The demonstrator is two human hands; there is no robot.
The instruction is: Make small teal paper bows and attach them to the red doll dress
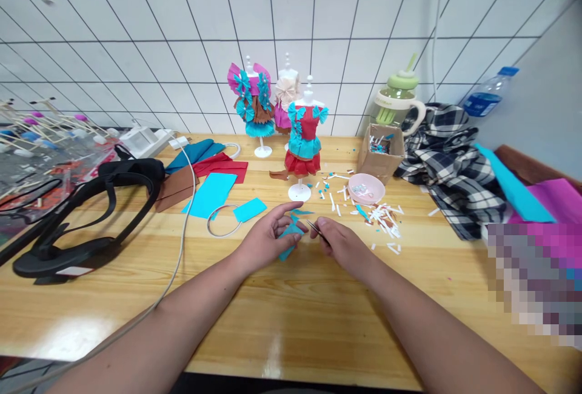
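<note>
My left hand (271, 233) pinches a piece of bright blue paper (291, 242) between thumb and fingers, its index finger stretched forward. A small pointed blue scrap (301, 213) shows just beyond the fingers. My right hand (339, 239) is closed round a slim, pointed metal tool (318, 230), its tip close to the blue paper. Whether it is scissors or tweezers I cannot tell. Directly ahead stands a small white dress form (308, 97) in a red and blue paper dress (311, 124), on a round white base.
Two more dressed forms (257, 100) stand behind. To the left lie blue sheets (211, 194), a tape roll (222, 234), a black headset (91, 260) and a white cable (184, 230). Rightward are a pink dish (366, 179), white paper strips (386, 221), a cardboard box (379, 160) and a jug (396, 100).
</note>
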